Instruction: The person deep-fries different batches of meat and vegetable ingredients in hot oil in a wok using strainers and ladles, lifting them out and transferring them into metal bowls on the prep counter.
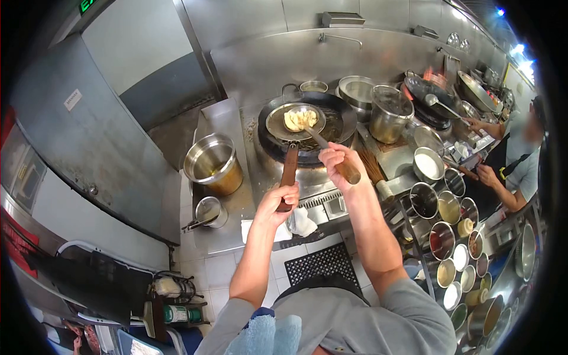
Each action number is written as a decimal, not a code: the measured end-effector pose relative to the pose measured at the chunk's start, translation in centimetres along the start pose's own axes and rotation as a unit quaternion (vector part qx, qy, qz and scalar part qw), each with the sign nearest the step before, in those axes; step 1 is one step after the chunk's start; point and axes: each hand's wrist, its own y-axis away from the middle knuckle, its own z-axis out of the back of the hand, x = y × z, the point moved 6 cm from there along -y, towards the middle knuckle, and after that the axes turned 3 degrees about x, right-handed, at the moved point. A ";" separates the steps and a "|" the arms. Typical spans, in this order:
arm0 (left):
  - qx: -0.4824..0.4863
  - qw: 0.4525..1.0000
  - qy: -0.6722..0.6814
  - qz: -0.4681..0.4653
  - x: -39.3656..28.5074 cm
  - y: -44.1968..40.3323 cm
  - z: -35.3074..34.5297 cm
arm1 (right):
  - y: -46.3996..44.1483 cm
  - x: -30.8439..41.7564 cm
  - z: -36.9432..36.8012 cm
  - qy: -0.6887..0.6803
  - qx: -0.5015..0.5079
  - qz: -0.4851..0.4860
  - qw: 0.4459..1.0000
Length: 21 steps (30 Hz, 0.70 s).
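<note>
My left hand (279, 204) is closed round the brown wooden handle of a round strainer (277, 125), which is held over a dark wok (342, 118) on the stove. In my right hand (342, 164) is the wooden handle of a ladle (316, 137), its fingers wrapped round it. Pale yellow food pieces (300, 119) lie in the ladle's bowl, above the strainer. Dark liquid shows in the wok at the right of the strainer.
A steel pot (214, 160) and a small container (211, 212) stand left. Bamboo brush (373, 168), lidded pot (391, 112) and sauce containers (442, 239) are to the right. A co-worker (512, 160) holds a ladle over another wok (427, 94).
</note>
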 end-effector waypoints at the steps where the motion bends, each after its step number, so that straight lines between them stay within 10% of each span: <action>1: 0.007 1.000 0.013 0.006 -0.2 0.2 0.2 | -0.1 -0.6 -0.4 -0.004 0.004 0.007 1.000; 9: -0.061 0.948 -0.303 -0.067 -1.1 6.0 3.1 | 3.6 -5.1 -3.5 -0.014 0.072 0.066 0.995; 16: -0.267 0.594 -0.730 -0.209 2.1 19.5 13.3 | 12.7 -7.2 -4.8 0.001 0.060 0.131 0.990; 21: -0.273 0.604 -0.723 -0.192 7.5 20.6 19.5 | 18.9 -7.3 -2.3 -0.003 0.011 0.169 0.986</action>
